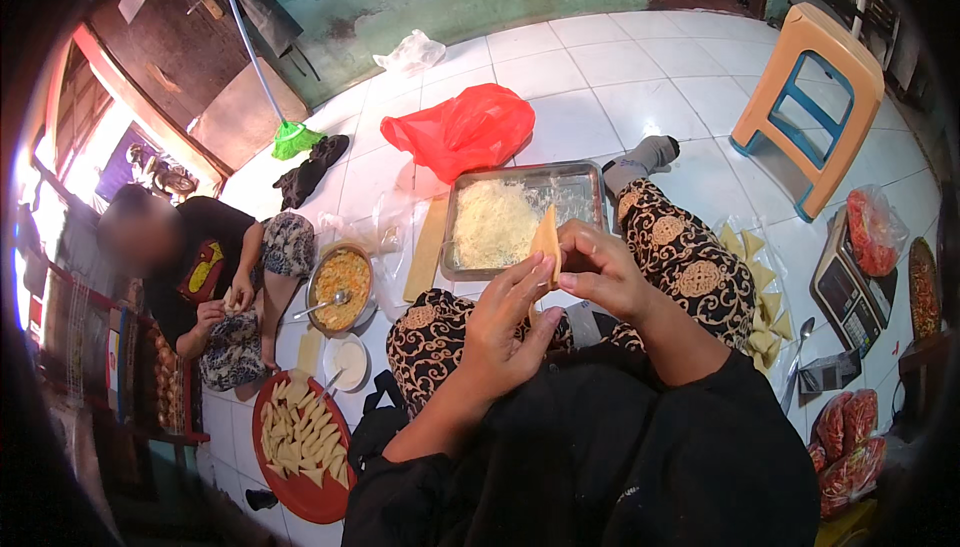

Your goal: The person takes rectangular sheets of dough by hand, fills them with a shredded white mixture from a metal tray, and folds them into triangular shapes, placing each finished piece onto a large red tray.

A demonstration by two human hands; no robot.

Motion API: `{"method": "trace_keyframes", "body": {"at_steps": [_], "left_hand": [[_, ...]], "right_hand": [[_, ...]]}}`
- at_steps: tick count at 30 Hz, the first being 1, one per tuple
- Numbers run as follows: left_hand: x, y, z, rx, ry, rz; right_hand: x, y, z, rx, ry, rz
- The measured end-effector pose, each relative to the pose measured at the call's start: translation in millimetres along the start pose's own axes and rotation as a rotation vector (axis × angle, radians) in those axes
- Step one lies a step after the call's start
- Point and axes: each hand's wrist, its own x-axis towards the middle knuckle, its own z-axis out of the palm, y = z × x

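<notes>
My left hand [510,322] and my right hand [607,269] hold a thin folded sheet of dough [551,239] between their fingertips, above my lap. Just beyond it lies a rectangular metal tray [525,275] with a heap of pale shredded filling [487,224]. Left of the tray is a strip of dough sheets [426,251] on the floor. A metal bowl [366,318] of orange-yellow filling holds a ladle [341,298]. Nearer stands a small bowl of white paste [347,364]. A red round tray [300,498] carries many folded triangular pastries [307,427].
Another person [217,269] sits at the left, handling a small piece. A red plastic bag [465,127] lies beyond the tray. At the right are more triangular pastries [761,277] on plastic, a digital scale [844,292], a plastic stool [817,97], a spoon [806,328] and bags of red chillies [847,442].
</notes>
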Motion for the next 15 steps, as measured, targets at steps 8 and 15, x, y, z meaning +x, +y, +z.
{"method": "trace_keyframes", "body": {"at_steps": [8, 15], "left_hand": [[2.8, 7.6, 1.0, 0.076, -0.014, 0.004], [2.3, 4.0, 1.8, 0.042, 0.027, -0.054]], "right_hand": [[-1.2, -4.5, 0.6, -0.139, 0.026, -0.045], [-2.0, -0.8, 3.1, -0.156, 0.007, -0.085]]}}
